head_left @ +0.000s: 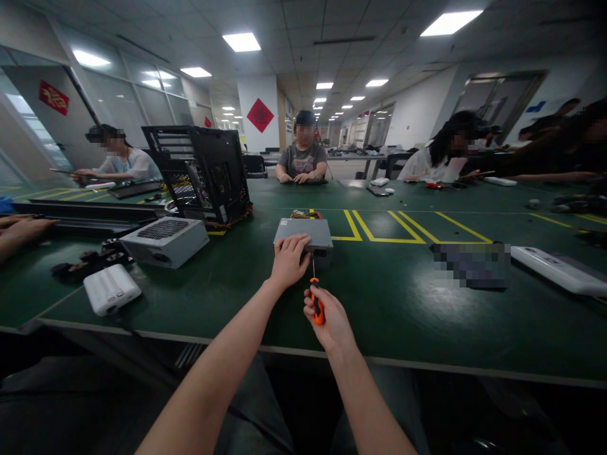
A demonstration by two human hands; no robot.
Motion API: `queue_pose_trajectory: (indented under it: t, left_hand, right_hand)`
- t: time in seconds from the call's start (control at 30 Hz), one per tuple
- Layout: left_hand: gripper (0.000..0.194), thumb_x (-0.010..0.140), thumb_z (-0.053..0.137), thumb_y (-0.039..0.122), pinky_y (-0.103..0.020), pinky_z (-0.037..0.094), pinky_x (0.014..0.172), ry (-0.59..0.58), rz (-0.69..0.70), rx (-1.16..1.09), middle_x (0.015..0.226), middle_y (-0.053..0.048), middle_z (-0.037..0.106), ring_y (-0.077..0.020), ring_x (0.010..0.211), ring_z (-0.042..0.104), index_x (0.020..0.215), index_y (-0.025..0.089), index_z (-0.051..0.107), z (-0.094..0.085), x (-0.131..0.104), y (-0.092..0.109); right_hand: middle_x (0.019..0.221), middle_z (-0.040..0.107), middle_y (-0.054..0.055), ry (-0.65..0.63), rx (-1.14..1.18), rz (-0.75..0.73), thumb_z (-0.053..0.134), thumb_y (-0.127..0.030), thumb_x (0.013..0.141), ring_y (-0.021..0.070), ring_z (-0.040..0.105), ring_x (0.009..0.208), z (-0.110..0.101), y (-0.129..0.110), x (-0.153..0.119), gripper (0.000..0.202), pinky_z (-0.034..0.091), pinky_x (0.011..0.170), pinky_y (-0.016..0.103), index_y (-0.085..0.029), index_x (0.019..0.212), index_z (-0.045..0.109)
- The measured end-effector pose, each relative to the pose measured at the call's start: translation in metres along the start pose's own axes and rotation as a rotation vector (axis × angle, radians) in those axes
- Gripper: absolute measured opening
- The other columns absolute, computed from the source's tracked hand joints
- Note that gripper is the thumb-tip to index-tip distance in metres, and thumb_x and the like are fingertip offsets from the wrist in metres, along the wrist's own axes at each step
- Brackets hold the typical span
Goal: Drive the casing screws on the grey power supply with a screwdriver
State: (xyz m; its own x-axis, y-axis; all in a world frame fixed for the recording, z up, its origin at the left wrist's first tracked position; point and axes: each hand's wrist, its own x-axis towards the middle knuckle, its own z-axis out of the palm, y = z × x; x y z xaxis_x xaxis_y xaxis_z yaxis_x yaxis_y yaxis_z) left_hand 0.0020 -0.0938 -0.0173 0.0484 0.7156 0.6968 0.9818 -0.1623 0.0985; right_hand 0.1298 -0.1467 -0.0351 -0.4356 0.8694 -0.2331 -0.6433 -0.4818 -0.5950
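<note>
A grey metal power supply box [317, 231] sits on the green table in front of me, with coloured wires [306, 215] behind it. My left hand [290, 260] rests on its top and front edge, fingers spread a little. In my right hand [331, 316] is an orange and black screwdriver [317, 308], its shaft pointing away from me. The tip reaches the box's near face, just right of my left fingers; whether it sits in a screw is too small to tell.
To the left stand a second power supply [165, 241], a white power bank [112, 289] and an open black computer case [203, 174]. A blurred dark device [472, 265] and a white power strip [554, 268] lie right. People sit around the table [379, 303]; another person's hand [23, 230] is far left.
</note>
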Motion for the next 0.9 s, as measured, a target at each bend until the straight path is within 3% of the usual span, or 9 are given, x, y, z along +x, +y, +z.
queue_pose_trajectory:
  t: [0.2,0.33,0.57,0.7,0.9]
  left_hand:
    - [0.036,0.082,0.044,0.025,-0.038,0.023,0.096,-0.002,0.009,0.001,0.124,-0.003,0.049,-0.0203,0.115,0.04,0.118,0.024,0.044,0.0015,0.0004,-0.0014]
    - [0.035,0.083,0.043,0.026,-0.038,0.023,0.096,-0.008,0.004,0.006,0.125,-0.003,0.048,-0.0204,0.116,0.039,0.118,0.024,0.044,0.0021,0.0004,-0.001]
    - [0.035,0.083,0.043,0.025,-0.038,0.023,0.096,-0.011,-0.006,0.001,0.125,-0.003,0.048,-0.0199,0.116,0.039,0.118,0.025,0.044,0.0012,0.0003,0.0002]
    - [0.035,0.083,0.043,0.025,-0.037,0.023,0.096,-0.011,-0.002,0.0,0.125,-0.003,0.048,-0.0199,0.116,0.039,0.118,0.025,0.044,0.0007,0.0005,-0.0001]
    - [0.036,0.082,0.044,0.025,-0.038,0.023,0.096,-0.018,-0.009,-0.002,0.125,-0.003,0.049,-0.0205,0.116,0.039,0.118,0.025,0.044,0.0018,0.0009,-0.0005]
  right_hand:
    - [0.064,0.06,0.004,-0.022,0.001,0.042,0.054,-0.02,0.077,0.0087,0.054,0.054,0.0002,-0.0004,-0.0005,0.013,0.044,0.048,0.019,-0.011,0.079,0.062]
    - [0.062,0.06,0.004,-0.033,0.007,0.038,0.057,-0.022,0.074,0.0086,0.052,0.052,0.0007,-0.0004,-0.0013,0.014,0.04,0.044,0.018,-0.012,0.082,0.062]
    - [0.063,0.06,0.002,-0.006,0.017,-0.032,0.067,-0.011,0.063,0.0079,0.052,0.053,0.0011,0.0008,-0.0025,0.011,0.039,0.043,0.016,-0.014,0.066,0.056]
    - [0.067,0.061,0.004,-0.003,0.015,-0.012,0.059,-0.016,0.071,0.009,0.054,0.056,0.0023,0.0001,-0.0039,0.003,0.044,0.049,0.019,-0.014,0.069,0.059]
    - [0.069,0.06,0.005,-0.037,0.004,0.041,0.054,-0.021,0.075,0.0103,0.055,0.058,0.0026,-0.0018,-0.0056,0.014,0.046,0.051,0.021,-0.012,0.081,0.064]
